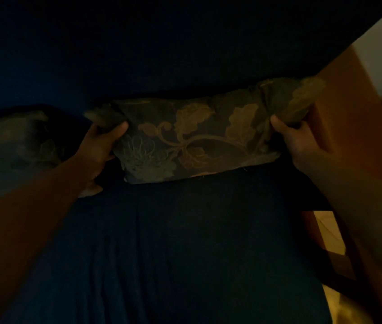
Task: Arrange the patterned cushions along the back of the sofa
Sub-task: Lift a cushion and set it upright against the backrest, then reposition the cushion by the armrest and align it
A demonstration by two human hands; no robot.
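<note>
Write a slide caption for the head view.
Both hands, left and right, grip a leaf-patterned cushion against the dark sofa back.

Two patterned cushions: centre cushion [194, 139], left cushion [14, 141], dim. Two hands. One sofa [185, 242].

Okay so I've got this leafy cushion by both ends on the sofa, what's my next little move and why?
Probably press the cushion back against the sofa back and let go. Your left hand and right hand grip its ends, bunching the corners, and it already lies along the back beside another cushion.
</note>
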